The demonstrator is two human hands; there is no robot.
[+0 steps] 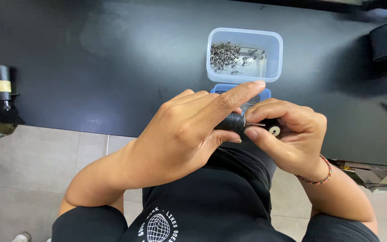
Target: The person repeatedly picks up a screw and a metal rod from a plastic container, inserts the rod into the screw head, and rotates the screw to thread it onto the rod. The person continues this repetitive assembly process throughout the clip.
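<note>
Black knurled tool (232,121) gripped in the left hand (189,134); the right hand (292,139) pinches its thin metal tip (255,124), perhaps a pin, above the counter (113,67) near a clear tub (244,54).

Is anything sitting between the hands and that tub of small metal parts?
Nothing visible blocks it. The tub stands open on the black table, just beyond the left hand holding the black tool. Only a blue lid lies between, flat at the tub's near edge.
</note>
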